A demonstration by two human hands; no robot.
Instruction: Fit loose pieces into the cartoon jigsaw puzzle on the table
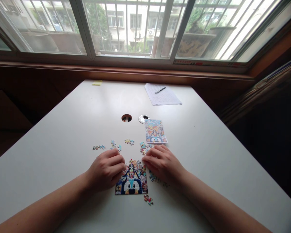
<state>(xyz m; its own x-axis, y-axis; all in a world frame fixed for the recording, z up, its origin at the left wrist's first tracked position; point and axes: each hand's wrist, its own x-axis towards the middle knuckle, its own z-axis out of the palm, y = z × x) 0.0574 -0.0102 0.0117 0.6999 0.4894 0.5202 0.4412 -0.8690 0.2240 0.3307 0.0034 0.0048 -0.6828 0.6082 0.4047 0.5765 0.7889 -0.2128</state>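
Observation:
A partly joined jigsaw puzzle with a blue cartoon dog face lies flat on the table, its upper edge uneven. Along its left side rests my left hand, fingers curled in. My right hand is bent over the upper right edge, thumb and fingers pressed together. Whatever either hand pinches is hidden. Loose puzzle pieces lie just beyond my right hand, and more pieces are partly under it. Beyond my left hand are further pieces. A small joined cluster of pieces sits below the puzzle's lower right corner.
A picture card with the same dog face lies beyond my right hand, against a metal grommet. Left of that is an open cable hole. Farther back are paper sheets with a pen and a yellow note.

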